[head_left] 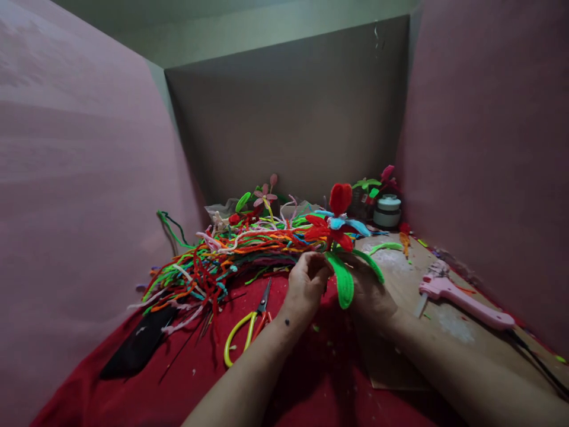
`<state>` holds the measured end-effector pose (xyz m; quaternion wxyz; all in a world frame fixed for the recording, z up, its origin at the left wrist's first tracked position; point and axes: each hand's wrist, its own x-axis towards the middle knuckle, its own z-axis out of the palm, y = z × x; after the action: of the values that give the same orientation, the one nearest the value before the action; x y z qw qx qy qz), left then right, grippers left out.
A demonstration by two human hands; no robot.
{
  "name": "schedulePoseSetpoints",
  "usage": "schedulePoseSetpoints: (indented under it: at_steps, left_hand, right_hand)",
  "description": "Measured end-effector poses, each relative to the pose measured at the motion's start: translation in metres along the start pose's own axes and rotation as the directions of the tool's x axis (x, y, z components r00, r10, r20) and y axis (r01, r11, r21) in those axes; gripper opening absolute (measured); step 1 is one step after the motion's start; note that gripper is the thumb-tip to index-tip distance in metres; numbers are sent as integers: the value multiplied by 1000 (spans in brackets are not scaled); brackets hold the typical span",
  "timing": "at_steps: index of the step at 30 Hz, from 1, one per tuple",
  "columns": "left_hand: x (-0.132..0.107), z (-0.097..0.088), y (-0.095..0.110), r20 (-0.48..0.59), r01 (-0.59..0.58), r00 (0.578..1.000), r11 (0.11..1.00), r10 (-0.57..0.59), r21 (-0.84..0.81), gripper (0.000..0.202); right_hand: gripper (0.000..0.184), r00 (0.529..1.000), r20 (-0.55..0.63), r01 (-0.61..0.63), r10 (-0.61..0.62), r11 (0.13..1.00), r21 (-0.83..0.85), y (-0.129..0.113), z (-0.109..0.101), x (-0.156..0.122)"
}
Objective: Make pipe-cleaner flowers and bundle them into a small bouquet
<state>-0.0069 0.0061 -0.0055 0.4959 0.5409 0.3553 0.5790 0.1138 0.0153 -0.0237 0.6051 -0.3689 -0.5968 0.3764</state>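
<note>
A pipe-cleaner flower (pixel 341 200) stands upright between my hands, with red petals, light-blue petals around its middle and long green leaves below. My left hand (pixel 307 281) is closed, thumb and fingertips pinching at the stem just under the red petals. From the other side my right hand (pixel 371 293) is closed around the lower part of the flower. A green leaf (pixel 343 281) hangs in front of the right hand and hides most of its fingers. The stem between the fingers is largely covered.
Beyond my left hand lies a heap of coloured pipe cleaners (pixel 253 243). Scissors (pixel 251 329) and a black pouch-like object (pixel 136 350) rest on the red cloth (pixel 195 397). A pink glue gun (pixel 466 301) lies on the board at right, near a lidded jar (pixel 387 212). Finished flowers (pixel 265 196) stand behind.
</note>
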Motion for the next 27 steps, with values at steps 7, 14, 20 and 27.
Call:
schedulePoseSetpoints:
  at_steps: [7,14,20,27]
  left_hand:
    - [3,-8,5,10,-135,991,991,135,0,19]
    - [9,-12,-4,32,-137,990,990,136,27,19]
    - [8,-20,-4,9,-261,960,879,281,400,9]
    - [8,-24,-7,3,-274,956,892,293,359,15]
  right_hand:
    - [20,947,147,315,-285,911,-266,7,-4,-1]
    - [19,991,66,125,-119,987,-97,7,6,-6]
    - [20,996,89,-36,25,992,124,-17,10,-7]
    - [14,991,98,-99,89,989,110,-16,11,-8]
